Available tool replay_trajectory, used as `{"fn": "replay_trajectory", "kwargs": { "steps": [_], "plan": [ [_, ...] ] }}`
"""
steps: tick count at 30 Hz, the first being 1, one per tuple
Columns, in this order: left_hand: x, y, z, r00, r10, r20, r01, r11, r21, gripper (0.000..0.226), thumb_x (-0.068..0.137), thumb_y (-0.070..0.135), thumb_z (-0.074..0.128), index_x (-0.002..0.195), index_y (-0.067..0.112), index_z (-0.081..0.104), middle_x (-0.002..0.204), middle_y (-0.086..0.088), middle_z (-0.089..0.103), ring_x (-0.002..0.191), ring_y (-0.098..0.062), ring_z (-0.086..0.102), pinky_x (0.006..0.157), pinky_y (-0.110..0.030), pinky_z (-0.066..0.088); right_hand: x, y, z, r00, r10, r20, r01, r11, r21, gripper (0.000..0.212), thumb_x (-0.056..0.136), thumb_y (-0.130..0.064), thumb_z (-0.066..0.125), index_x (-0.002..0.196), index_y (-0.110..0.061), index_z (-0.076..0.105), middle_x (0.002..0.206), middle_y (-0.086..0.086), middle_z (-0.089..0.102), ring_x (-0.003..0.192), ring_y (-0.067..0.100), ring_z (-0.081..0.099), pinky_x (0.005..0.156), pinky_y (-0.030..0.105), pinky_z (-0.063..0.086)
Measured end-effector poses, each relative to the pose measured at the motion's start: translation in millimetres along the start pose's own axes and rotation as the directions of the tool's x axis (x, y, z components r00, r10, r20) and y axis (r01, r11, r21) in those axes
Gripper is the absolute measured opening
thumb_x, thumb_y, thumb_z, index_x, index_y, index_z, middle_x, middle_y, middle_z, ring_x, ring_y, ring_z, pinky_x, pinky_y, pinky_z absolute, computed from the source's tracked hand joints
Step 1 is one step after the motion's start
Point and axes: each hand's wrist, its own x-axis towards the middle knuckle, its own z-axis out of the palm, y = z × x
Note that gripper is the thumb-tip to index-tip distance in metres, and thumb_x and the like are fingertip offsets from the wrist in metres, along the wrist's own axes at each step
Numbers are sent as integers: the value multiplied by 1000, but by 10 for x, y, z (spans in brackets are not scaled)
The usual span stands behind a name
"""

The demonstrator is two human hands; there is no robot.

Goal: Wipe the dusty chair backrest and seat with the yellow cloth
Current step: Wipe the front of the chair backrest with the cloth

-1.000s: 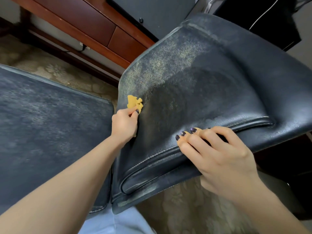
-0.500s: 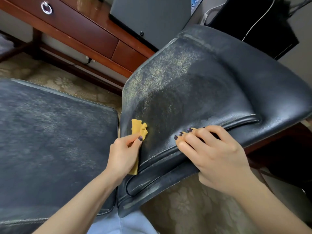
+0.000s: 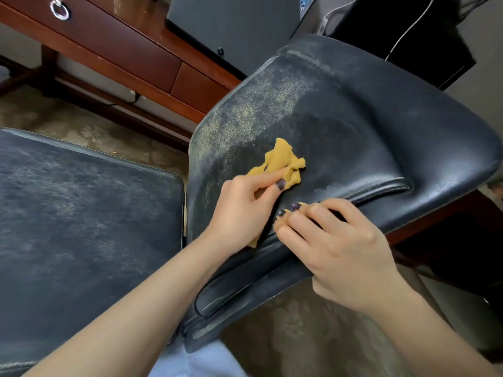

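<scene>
Because the yellow cloth [image 3: 283,163] looks thin, limp and almost weightless, it will probably bunch up and skid on the smooth, leather-like padding unless fingers press it down. A wad pinned under the fingertips seems the soundest hold.

It lies crumpled at the middle of the frame, flat against the backrest [image 3: 353,126]. The left hand [image 3: 242,213] pinches it, fingers curled round the wad. A ragged end pokes out above the fingers and a tail shows below the palm.

Just to the lower right, the right hand [image 3: 340,257] curls its fingers over the backrest's padded edge and grips it. This likely steadies a panel that could give or swing under pressure.

Pale dust covers the backrest up and left of the cloth. The seat [image 3: 81,213], filling the left of the frame, is also dusty and lies apart from both hands.
</scene>
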Motion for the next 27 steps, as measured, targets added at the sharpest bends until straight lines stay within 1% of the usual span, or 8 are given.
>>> {"fn": "replay_trajectory", "kwargs": {
  "steps": [4, 7, 11, 14, 18, 21, 24, 27],
  "plan": [
    [236, -80, 56, 996, 77, -34, -72, 989, 131, 25, 94, 13, 51, 100, 25, 73, 65, -5, 45, 70, -12, 29, 65, -27, 38, -5, 3, 19, 1000, -4, 4, 4, 1000, -4, 25, 73, -3, 56, 96, -14, 58, 87, 1, 54, 86, 23, 53, 82, 34, 41],
    [389, -123, 58, 996, 47, -77, -32, 981, 190, 27, 93, 12, 51, 106, 23, 73, 66, -10, 45, 66, -18, 31, 60, -20, 30, -10, -2, 20, 1000, -5, 2, 5, 1000, 2, 26, 73, -3, 58, 97, -13, 58, 89, 1, 54, 87, 23, 54, 82, 34, 42],
    [502, -229, 7, 994, 19, -107, 5, 975, 223, 26, 93, 10, 50, 102, 18, 73, 65, -7, 49, 67, -24, 37, 62, -23, 28, -7, -5, 25, 1000, -13, -1, 13, 1000, -8, 28, 72, -4, 61, 98, -13, 58, 90, 0, 54, 90, 23, 51, 82, 33, 41],
    [547, -326, -36, 991, -15, -131, 48, 968, 247, 24, 93, 10, 49, 96, 14, 73, 67, -17, 47, 68, -28, 34, 62, -23, 26, -9, -2, 20, 1000, -11, -11, 11, 1000, -13, 29, 72, -4, 60, 99, -13, 57, 92, 0, 54, 92, 22, 49, 83, 33, 41],
    [555, -496, -99, 982, -91, -166, 132, 957, 258, 24, 94, 12, 48, 100, 11, 71, 77, -16, 60, 92, -35, 48, 71, -26, 33, -5, -9, 18, 1000, -15, -14, 15, 1000, -11, 29, 71, -3, 59, 98, -14, 56, 92, 0, 53, 93, 23, 47, 83, 33, 41],
    [515, -681, -194, 960, -190, -205, 239, 938, 250, 24, 95, 13, 47, 102, 5, 69, 101, -24, 62, 104, -41, 49, 70, -25, 31, -5, -12, 17, 1000, -16, -3, 16, 1000, -7, 31, 70, -2, 60, 98, -14, 57, 92, 0, 52, 92, 22, 47, 83, 33, 41],
    [368, -903, -300, 916, -326, -232, 376, 900, 219, 26, 95, 18, 47, 100, 9, 70, 95, -23, 65, 99, -40, 54, 70, -24, 31, -11, -14, 21, 1000, -14, 13, 14, 1000, 1, 34, 67, -1, 59, 98, -15, 57, 92, -1, 53, 91, 22, 50, 84, 33, 39],
    [152, -1072, -368, 856, -448, -257, 493, 857, 148, 28, 96, 21, 49, 74, 10, 62, 63, -8, 55, 75, -27, 50, 66, -27, 30, -12, -20, 26, 1000, -12, 25, 12, 1000, 1, 34, 66, -2, 60, 98, -15, 57, 91, -1, 53, 90, 22, 51, 84, 32, 39]
  ]
}}
